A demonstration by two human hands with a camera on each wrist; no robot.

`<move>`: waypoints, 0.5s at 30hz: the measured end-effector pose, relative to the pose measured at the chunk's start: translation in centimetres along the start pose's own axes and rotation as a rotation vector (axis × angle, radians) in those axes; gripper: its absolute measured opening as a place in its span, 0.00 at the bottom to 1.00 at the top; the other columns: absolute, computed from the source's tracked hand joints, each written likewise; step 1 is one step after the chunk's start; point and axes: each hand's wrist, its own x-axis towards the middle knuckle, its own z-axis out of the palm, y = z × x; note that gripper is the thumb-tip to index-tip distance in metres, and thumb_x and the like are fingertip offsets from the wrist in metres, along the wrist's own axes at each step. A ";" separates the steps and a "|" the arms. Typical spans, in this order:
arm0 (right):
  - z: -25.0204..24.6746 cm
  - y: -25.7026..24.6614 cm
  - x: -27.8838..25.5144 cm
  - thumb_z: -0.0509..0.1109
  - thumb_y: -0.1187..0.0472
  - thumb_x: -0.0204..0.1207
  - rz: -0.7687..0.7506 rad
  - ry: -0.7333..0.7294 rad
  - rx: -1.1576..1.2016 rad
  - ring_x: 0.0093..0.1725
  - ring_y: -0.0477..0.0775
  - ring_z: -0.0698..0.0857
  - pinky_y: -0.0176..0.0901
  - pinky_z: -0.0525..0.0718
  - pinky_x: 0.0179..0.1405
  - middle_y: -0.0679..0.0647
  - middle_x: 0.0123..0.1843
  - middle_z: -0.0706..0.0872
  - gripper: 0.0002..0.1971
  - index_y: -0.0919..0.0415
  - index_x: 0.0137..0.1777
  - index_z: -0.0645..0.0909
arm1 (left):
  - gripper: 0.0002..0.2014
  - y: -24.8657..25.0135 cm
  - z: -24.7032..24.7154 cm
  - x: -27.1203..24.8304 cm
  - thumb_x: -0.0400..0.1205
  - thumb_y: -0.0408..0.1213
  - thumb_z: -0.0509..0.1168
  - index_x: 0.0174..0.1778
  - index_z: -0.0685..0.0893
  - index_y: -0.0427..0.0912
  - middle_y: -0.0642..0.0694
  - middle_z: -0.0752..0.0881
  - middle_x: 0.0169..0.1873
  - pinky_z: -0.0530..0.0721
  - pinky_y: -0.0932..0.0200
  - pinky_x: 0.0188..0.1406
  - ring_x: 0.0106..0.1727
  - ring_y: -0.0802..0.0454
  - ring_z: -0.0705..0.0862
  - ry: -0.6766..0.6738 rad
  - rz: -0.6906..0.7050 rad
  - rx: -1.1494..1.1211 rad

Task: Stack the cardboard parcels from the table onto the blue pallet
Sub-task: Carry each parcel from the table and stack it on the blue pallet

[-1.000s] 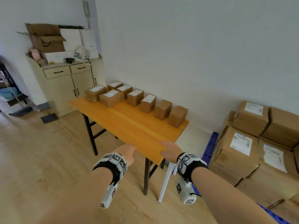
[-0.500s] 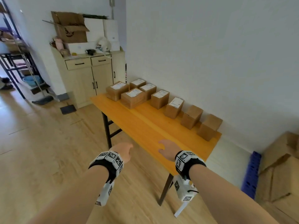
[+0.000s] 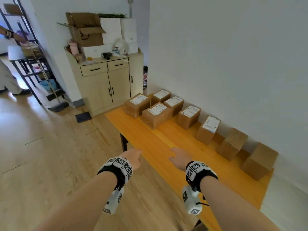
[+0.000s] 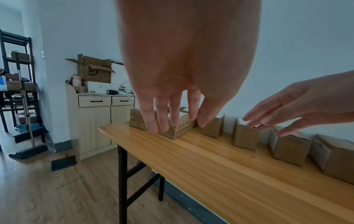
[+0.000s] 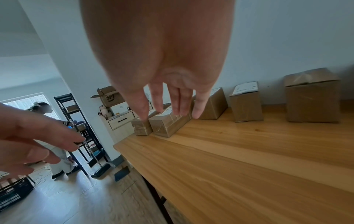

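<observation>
Several brown cardboard parcels stand in a row along the wall side of the orange wooden table (image 3: 166,147). A labelled parcel (image 3: 156,115) sits at the far end beside another (image 3: 137,105), and plain ones (image 3: 233,144) (image 3: 259,161) stand nearer. My left hand (image 3: 133,156) hovers over the table's near edge with straight fingers (image 4: 164,119), holding nothing. My right hand (image 3: 179,158) hangs above the tabletop, its fingers (image 5: 176,103) straight and empty. The blue pallet is out of view.
A pale wooden cabinet (image 3: 106,84) with an open carton (image 3: 86,29) on top stands beyond the table. A broom (image 3: 57,105), a dustpan (image 3: 83,116) and a black shelf rack (image 3: 28,60) are at the left, where another person (image 3: 8,77) stands. Bare wood floor spreads left.
The view has swung left: the pallet and its stacked parcels have left the frame. Both hands have moved forward along the table toward the parcels, still empty.
</observation>
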 end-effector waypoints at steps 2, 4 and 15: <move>-0.1 -0.9 1.9 0.56 0.55 0.86 0.011 0.016 0.016 0.80 0.55 0.63 0.45 0.66 0.75 0.54 0.83 0.59 0.25 0.58 0.82 0.59 | 0.24 -1.4 -0.8 2.1 0.86 0.37 0.56 0.80 0.63 0.49 0.46 0.74 0.73 0.86 0.59 0.46 0.47 0.52 0.84 -0.007 0.014 0.015; -0.2 -1.9 3.6 0.56 0.55 0.86 0.036 0.025 0.040 0.80 0.55 0.64 0.45 0.67 0.74 0.54 0.83 0.60 0.25 0.57 0.82 0.60 | 0.23 -2.9 -1.7 4.1 0.86 0.38 0.57 0.78 0.65 0.51 0.46 0.72 0.74 0.86 0.55 0.51 0.53 0.51 0.84 -0.025 0.035 0.038; 0.6 -9.4 13.7 0.55 0.56 0.86 0.220 0.112 0.165 0.80 0.55 0.63 0.45 0.63 0.76 0.54 0.83 0.61 0.23 0.59 0.80 0.62 | 0.23 -11.4 -9.1 14.8 0.86 0.38 0.57 0.78 0.66 0.49 0.48 0.73 0.74 0.82 0.58 0.55 0.62 0.48 0.81 -0.083 0.243 0.159</move>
